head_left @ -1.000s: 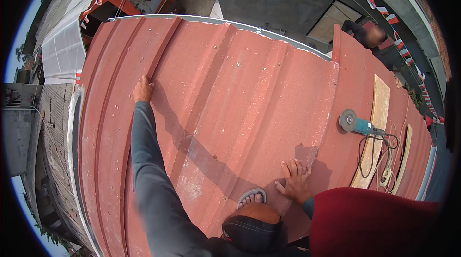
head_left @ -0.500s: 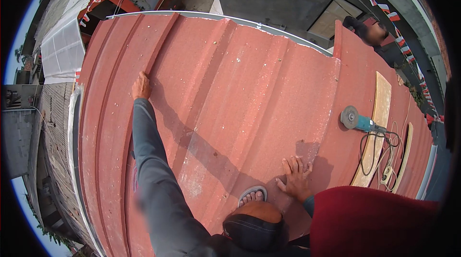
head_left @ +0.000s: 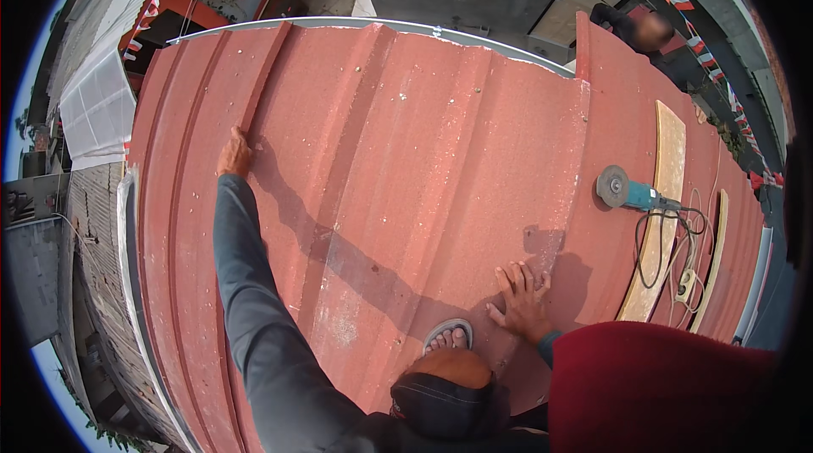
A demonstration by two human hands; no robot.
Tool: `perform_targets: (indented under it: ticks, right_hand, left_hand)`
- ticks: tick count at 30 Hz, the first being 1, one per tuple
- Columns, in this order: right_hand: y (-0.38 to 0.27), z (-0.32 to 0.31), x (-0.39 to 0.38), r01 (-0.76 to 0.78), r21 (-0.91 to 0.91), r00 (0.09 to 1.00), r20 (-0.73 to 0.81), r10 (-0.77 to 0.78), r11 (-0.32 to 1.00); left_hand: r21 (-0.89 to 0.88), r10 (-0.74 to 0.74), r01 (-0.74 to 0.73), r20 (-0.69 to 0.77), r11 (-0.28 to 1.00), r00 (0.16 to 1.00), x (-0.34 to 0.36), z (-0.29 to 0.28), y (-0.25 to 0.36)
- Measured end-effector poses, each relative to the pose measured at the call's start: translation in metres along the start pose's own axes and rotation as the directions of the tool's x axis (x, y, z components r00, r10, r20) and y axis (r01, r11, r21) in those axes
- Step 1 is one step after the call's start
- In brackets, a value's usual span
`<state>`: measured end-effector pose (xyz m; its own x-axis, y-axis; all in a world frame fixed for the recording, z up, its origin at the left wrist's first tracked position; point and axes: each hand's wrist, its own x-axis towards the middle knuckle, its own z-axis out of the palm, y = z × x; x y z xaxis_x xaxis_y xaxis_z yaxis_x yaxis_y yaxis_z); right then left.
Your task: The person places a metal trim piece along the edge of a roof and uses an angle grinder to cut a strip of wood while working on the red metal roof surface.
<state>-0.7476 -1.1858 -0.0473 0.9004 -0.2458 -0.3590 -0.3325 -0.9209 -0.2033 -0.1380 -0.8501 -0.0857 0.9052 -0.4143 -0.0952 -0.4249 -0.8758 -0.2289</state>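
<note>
My left hand reaches far out at the left, its fingers closed over the raised edge of a red ribbed metal roof sheet. The fingertips are partly hidden by the hand itself. On the lower right of the same red roofing, my right hand lies flat with its fingers spread, holding nothing. Close by, my sandalled foot rests on the sheet. To the right of that hand, a teal angle grinder with a grey disc lies on the roof, apart from it, partly over a wooden board.
Cords and an extension socket lie among the boards, with a narrower strip farther right. Beyond the far roof edge is a drop. A person is at the upper right, near flag bunting. Corrugated roofing adjoins left.
The view has shifted slightly, moving the roof features left and up in the picture. My left hand keeps its hold on the sheet's edge; my right hand stays flat.
</note>
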Motion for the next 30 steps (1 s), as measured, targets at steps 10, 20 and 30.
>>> perform_targets:
  ticks: [10,20,30]
  right_hand:
    - [0.001,0.008,0.0,0.014,-0.003,1.0,-0.01,-0.014,1.0]
    - [0.004,0.006,0.001,0.008,-0.004,0.999,-0.037,-0.008,1.0]
    - [0.003,0.011,-0.003,0.016,-0.018,0.998,-0.055,-0.017,1.0]
  left_hand:
    - [-0.223,-0.002,0.011,0.038,0.975,0.999,0.002,-0.01,-0.017]
    - [-0.148,0.013,-0.004,0.058,0.989,0.998,0.014,0.001,-0.01]
    - [-0.186,0.002,0.016,0.098,0.982,0.995,0.003,-0.016,-0.001]
